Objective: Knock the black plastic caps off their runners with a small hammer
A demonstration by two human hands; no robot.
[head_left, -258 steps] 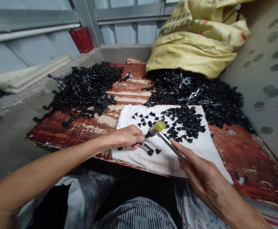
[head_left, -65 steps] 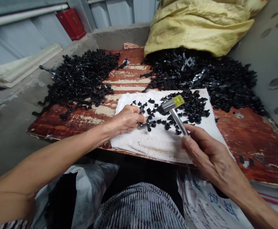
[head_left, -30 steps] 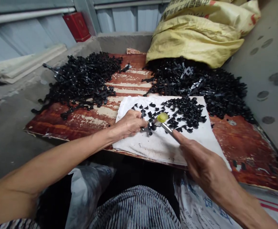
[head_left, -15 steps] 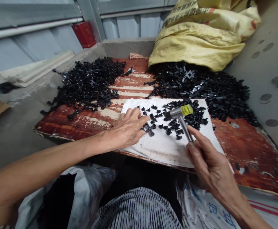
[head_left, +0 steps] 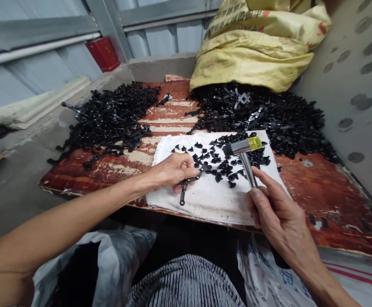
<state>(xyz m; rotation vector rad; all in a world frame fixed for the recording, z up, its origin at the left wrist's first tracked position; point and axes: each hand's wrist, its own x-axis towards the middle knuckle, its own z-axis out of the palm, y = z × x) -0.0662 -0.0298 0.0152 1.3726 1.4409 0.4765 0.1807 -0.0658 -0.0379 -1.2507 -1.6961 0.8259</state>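
Observation:
My left hand [head_left: 173,170] rests on a white cloth [head_left: 211,200], its fingers pinching a thin black plastic strip [head_left: 187,183] that lies across the cloth. My right hand [head_left: 275,213] grips the metal handle of a small hammer [head_left: 241,148], whose head has a yellow-green tip and hangs raised above the cloth. Several small black plastic caps [head_left: 219,160] lie scattered on the cloth between my hands and the hammer head.
The cloth lies on a worn red wooden board [head_left: 329,200]. A heap of black strips [head_left: 109,119] sits at the back left, a bigger black heap [head_left: 278,119] at the back right under a yellow sack [head_left: 256,51]. A grey wall [head_left: 355,106] stands on the right.
The hammer head struck down near my left fingers a second ago and has since risen. My left hand has pulled the black strip nearer the cloth's front edge.

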